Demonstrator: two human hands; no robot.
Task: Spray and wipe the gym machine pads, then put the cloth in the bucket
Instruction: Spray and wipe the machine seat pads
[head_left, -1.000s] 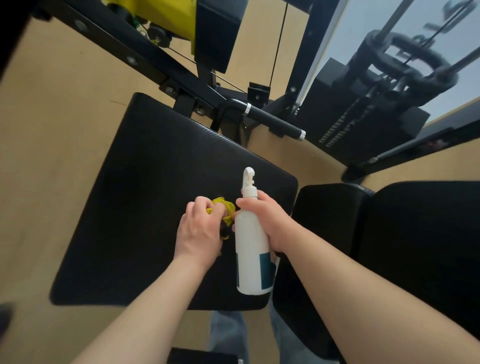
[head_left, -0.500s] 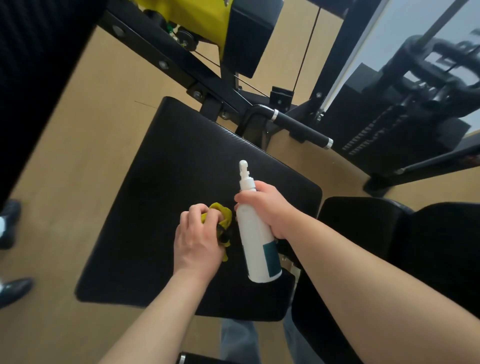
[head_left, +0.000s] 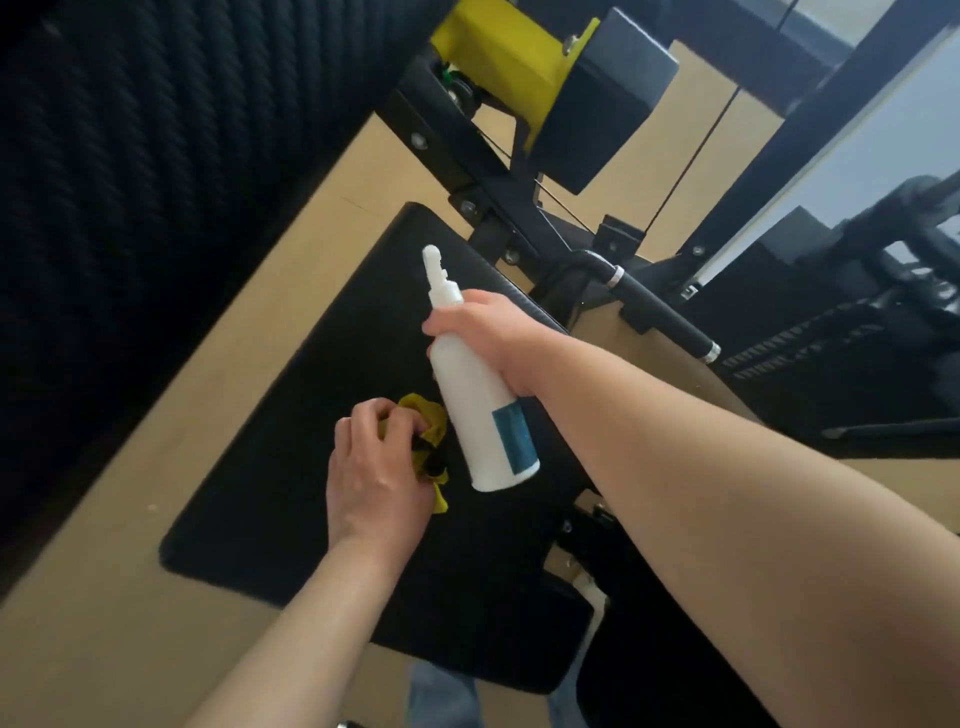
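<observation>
A black seat pad (head_left: 291, 467) of the gym machine lies below me. My left hand (head_left: 374, 473) grips a bunched yellow cloth (head_left: 434, 428) against the pad's middle. My right hand (head_left: 488, 338) holds a white spray bottle (head_left: 478, 410) with a blue label. It is tilted above the pad, nozzle pointing up and away toward the far left. The bottle hangs just right of the cloth. No bucket is in view.
A large ribbed black pad (head_left: 156, 156) fills the upper left. The black machine frame (head_left: 467, 171) with a yellow part (head_left: 509, 57) and a handle bar (head_left: 660, 317) stand behind the seat. Another black pad (head_left: 665, 675) sits lower right. Tan floor (head_left: 104, 649) surrounds the seat.
My right hand has lifted the spray bottle and tilted it further left. My left hand stays on the cloth. My view has swung left, bringing the ribbed pad into view.
</observation>
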